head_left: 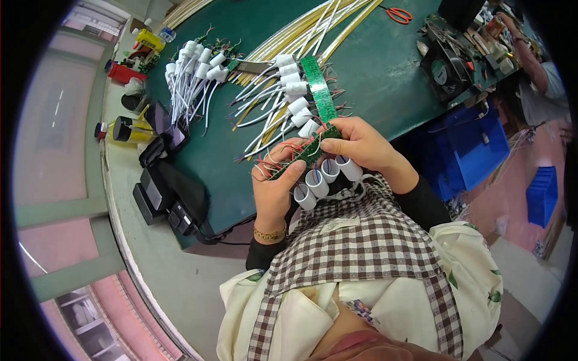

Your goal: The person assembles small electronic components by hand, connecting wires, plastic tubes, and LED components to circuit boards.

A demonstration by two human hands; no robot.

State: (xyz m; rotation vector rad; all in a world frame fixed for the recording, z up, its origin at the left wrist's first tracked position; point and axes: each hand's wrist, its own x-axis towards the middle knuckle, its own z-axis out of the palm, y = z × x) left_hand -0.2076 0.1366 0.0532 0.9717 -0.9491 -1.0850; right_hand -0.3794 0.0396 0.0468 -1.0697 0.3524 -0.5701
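Close to my body, both hands grip a narrow green circuit board strip point(314, 149) with red and white wires along it. My left hand point(276, 180) is closed on its left end, thumb on the board. At the other end, my right hand point(361, 143) pinches it between thumb and fingers. Several white cylinders point(316, 183) hang from the strip's near side, open ends toward me. Just beyond my right hand, a second green board strip point(319, 88) lies on the table, with a row of white cylinders point(295, 88) and white cables along its left side.
On the green table point(385, 72) lie a heap of white cabled cylinders point(197, 69), long white and yellow strips point(301, 30) and orange-handled scissors point(398, 15). A black fan point(444, 72) stands at right, near another person's arm point(527, 57). Blue bins point(475, 150) are below. Black devices point(158, 195) sit at left.
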